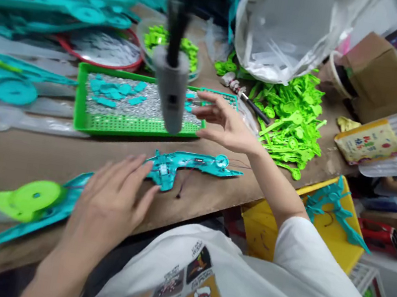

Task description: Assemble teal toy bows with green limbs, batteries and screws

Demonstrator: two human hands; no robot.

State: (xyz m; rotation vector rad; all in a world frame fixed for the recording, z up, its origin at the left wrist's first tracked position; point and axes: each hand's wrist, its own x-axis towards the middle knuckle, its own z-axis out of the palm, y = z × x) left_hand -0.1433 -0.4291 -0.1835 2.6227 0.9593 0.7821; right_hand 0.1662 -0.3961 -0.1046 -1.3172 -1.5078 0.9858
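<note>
My left hand [111, 200] lies palm down over the table, fingers stretched, its fingertips at the left end of a teal plastic shell [166, 176]. Thin dark wires and small inner parts show in that shell. Whether the fingertips touch it or hover just above, I cannot tell. My right hand [230, 128] is at the right end of a green tray [78, 119], thumb and fingers apart, with nothing visible between them. Small metal pieces, likely screws, and flat teal pieces [112, 89] fill the tray. A grey powered screwdriver [171, 94] hangs in front of the tray.
Bright green plastic parts [295, 123] are heaped at the right, beside a black-handled tool [255, 108]. A yellow bin [261, 228] holding teal parts stands at the table's edge. Teal and green assemblies [32, 200] lie left. A red-rimmed basket [137, 61] sits behind the tray.
</note>
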